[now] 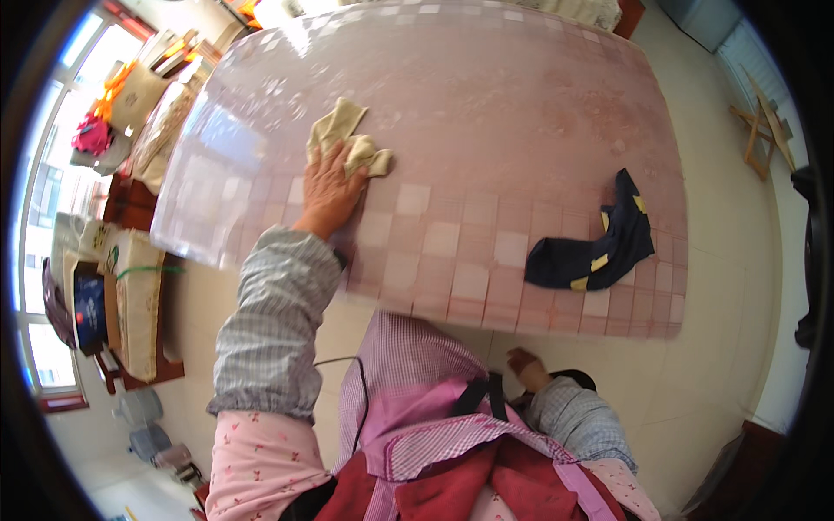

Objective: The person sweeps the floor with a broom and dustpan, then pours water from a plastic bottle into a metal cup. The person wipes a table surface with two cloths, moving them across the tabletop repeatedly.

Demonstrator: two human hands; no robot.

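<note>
My left hand (331,189) lies flat, fingers partly over a crumpled beige cloth (339,127), pressing it on the pink patterned tabletop cover (456,143). Whether the fingers grip the cloth cannot be told. Low beside my body, below the table's near edge, hangs my right hand (524,366); it touches nothing that I can see, and its fingers look loosely bent. A dark navy sock-shaped cloth piece (586,257) with yellow patches rests on the cover, near the right front corner.
Wooden seating (171,370) with cushions and boxes stands along the window side at left. Large plastic water bottles (142,407) are on the floor at lower left. A folding wooden stool (756,140) leans near the right wall. A thin black cable (363,391) hangs by my apron.
</note>
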